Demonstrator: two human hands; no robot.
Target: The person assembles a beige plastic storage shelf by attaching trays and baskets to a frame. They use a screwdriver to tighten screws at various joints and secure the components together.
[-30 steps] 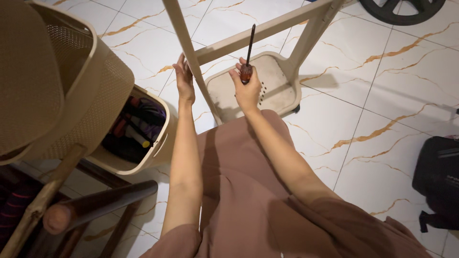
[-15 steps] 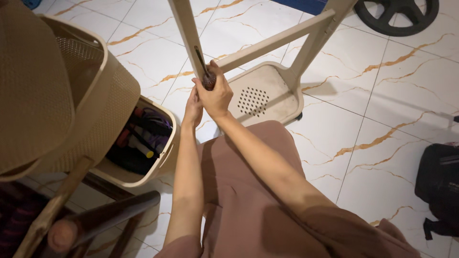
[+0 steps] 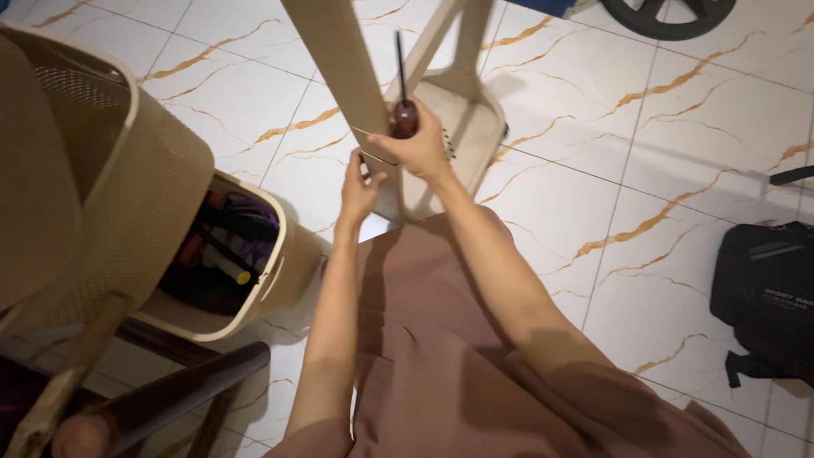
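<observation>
A screwdriver (image 3: 401,102) is being held upright by its dark red handle, shaft pointing up beside a beige post (image 3: 339,72). The handle is being gripped in the clenched fingers of the right hand (image 3: 415,148). The post's lower end is being clasped by the left hand (image 3: 358,188), fingers curled around it. A perforated beige tray (image 3: 471,136) is lying on the tiled floor (image 3: 593,127) behind. At left, dark tools are being kept in a beige bin (image 3: 271,280) under a mesh basket (image 3: 110,178).
</observation>
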